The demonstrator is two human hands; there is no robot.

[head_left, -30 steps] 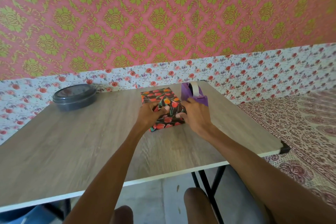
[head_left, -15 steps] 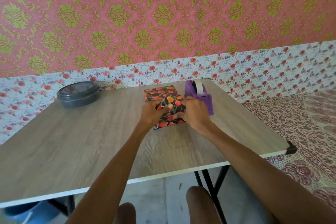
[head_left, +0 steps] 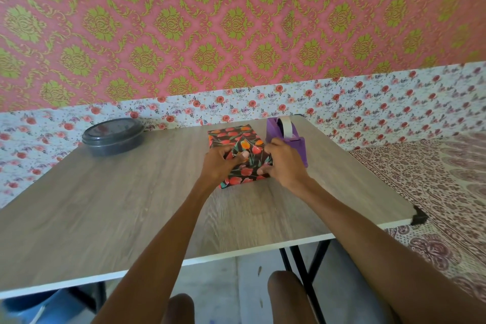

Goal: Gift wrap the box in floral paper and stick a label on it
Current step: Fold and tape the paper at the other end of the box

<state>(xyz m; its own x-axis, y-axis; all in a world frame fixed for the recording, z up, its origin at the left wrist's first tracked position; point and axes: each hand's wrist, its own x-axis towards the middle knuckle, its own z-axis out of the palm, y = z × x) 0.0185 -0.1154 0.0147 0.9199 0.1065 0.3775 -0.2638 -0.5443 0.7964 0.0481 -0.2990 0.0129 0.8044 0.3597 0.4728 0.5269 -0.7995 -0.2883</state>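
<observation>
Holding the box [head_left: 246, 176] between the left hand [head_left: 219, 164] and the right hand [head_left: 285, 166] on the counter [head_left: 131, 205].
Seen from the head view, a round dark grey container [head_left: 115, 146] sits well off to the outer side of the left hand, its lid [head_left: 113, 127] on, so what is inside cannot be seen. A purple tape dispenser [head_left: 297, 147] carrying a pale roll stands just beyond the right hand. The box lies between the hands, covered in dark floral paper [head_left: 231, 135] printed with red and orange tulips and green leaves, with a triangular flap [head_left: 251, 146] folded onto its top. The left hand grips the box's left side, thumb pressing the flap down. The right hand grips the right side, fingers curled over the edge.
</observation>
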